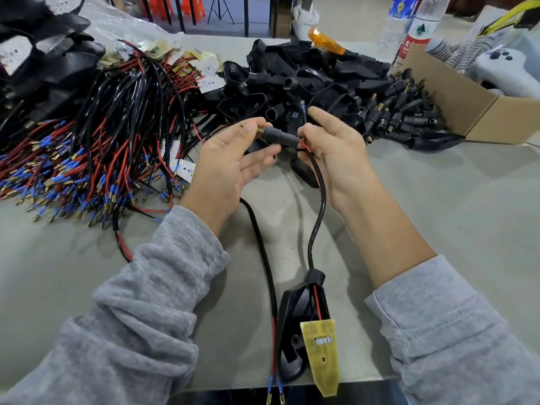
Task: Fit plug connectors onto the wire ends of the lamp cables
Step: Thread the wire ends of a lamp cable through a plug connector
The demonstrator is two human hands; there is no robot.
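Note:
My left hand (230, 162) pinches the brass-tipped end of a black plug connector (277, 136), held level above the table. My right hand (336, 144) grips the black lamp cable (320, 206) where its red wire enters the connector's back; a blue-tipped wire end sticks up by the thumb. That cable runs down to a black lamp housing (301, 323) with a yellow circuit board (324, 352) near the table's front edge. A second black cable (263, 252) lies beside it, ending in two blue ferrules with brass pins (274, 390).
A heap of red and black cables with blue ferrules (87, 159) covers the left. Black housings (292, 80) pile up behind my hands, loose plug connectors (400, 112) to the right. A cardboard box (479, 112) and water bottles (415, 27) stand at back right.

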